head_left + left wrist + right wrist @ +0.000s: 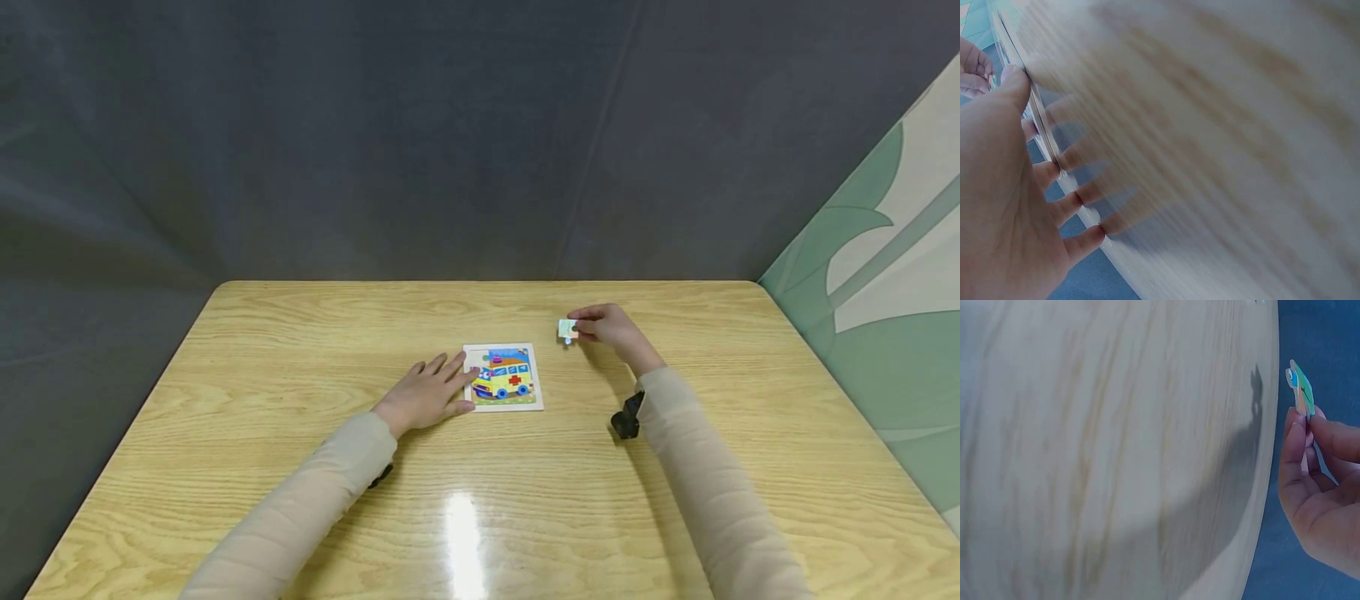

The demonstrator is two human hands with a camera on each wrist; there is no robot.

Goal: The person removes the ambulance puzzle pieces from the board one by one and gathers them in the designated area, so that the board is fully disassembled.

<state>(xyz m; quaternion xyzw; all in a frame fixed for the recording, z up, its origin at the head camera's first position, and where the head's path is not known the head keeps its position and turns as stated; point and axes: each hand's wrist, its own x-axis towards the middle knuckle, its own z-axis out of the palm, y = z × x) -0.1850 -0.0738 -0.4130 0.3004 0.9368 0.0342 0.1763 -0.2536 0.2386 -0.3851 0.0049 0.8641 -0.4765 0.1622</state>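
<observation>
A square jigsaw puzzle with a yellow ambulance picture lies in a white frame on the table. Its upper left corner shows a pale bare spot without a piece. My left hand rests with spread, straight fingers on the puzzle's left edge and the table beside it. To the right of the puzzle and farther back, my right hand pinches a puzzle piece between thumb and fingers, above the table. In the right wrist view the piece shows green, blue and orange colouring, held up off the tabletop.
The wooden table has a shiny light reflection near its front. A dark curtain hangs behind and to the left. Green and white patterned fabric stands along the right side. A black wrist camera sits at the right cuff.
</observation>
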